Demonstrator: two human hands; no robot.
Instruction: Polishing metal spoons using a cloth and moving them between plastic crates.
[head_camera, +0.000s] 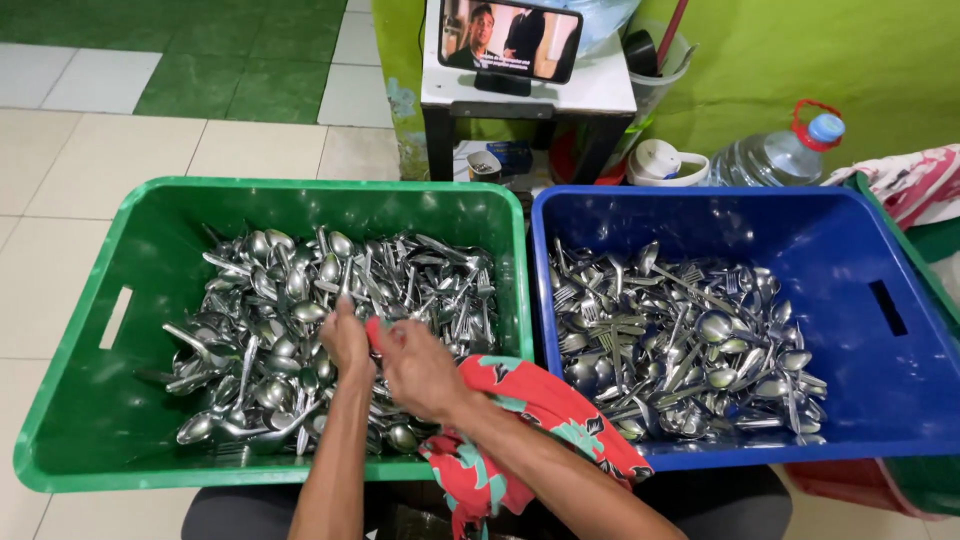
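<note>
Working over a green plastic crate (110, 400), the person keeps both hands low above a heap of silver spoons and forks (270, 330) that fills its floor. The left hand (347, 343) has its fingers curled narrow around the handle of one spoon (345, 268), whose bowl points away toward the far wall of the crate. The right hand (418, 368) sits just beside it, touching it, with the fingers closed on a red cloth with teal flower print (545, 410); a fold of that cloth shows between the two hands, and the rest drapes over the near rim of the crate and down to the person's lap.

Right of the green crate, wall to wall with it, stands a blue crate (860, 240) holding a second, flatter heap of cutlery (690, 350) — mostly forks and spoons lying crosswise. Each crate has a slot handle cut in its outer side wall.

Behind the crates, on the tiled floor, a small white-topped stool (600, 95) carries a phone (510, 40) propped in a stand, its screen lit with a video picture. Right of the stool lie a white lidded cup (665, 162) and a large clear water jug (770, 160) with a blue cap and red carry ring — tipped against the green wall. A red-and-white patterned cloth (905, 180) lies at the far right edge.
</note>
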